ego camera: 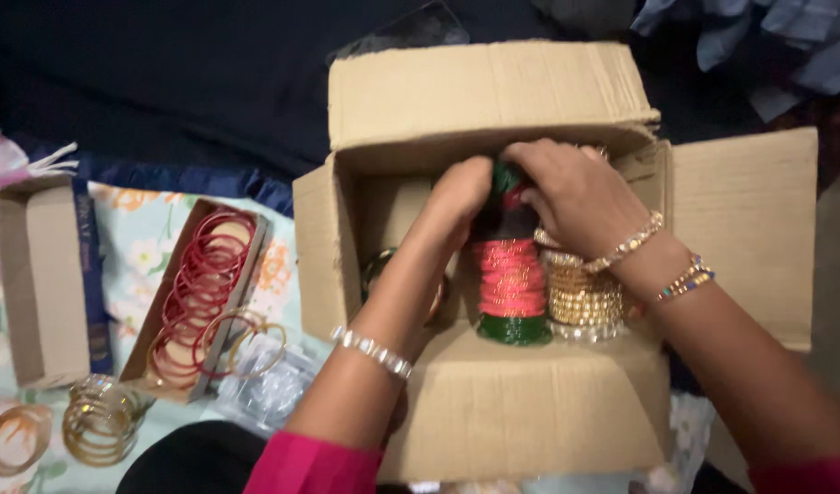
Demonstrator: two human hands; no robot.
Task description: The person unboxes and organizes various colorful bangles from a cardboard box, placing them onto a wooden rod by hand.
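Both hands (461,197) (575,197) grip bangle roll (511,279) inside cardboard box (493,412).

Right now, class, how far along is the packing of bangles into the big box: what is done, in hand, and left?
Done: a gold bangle stack already stands in the cardboard box. In hand: the left hand and right hand both grip the top of a pink and green bangle stack inside it. Left: red bangles in a small tray and loose gold bangles outside.
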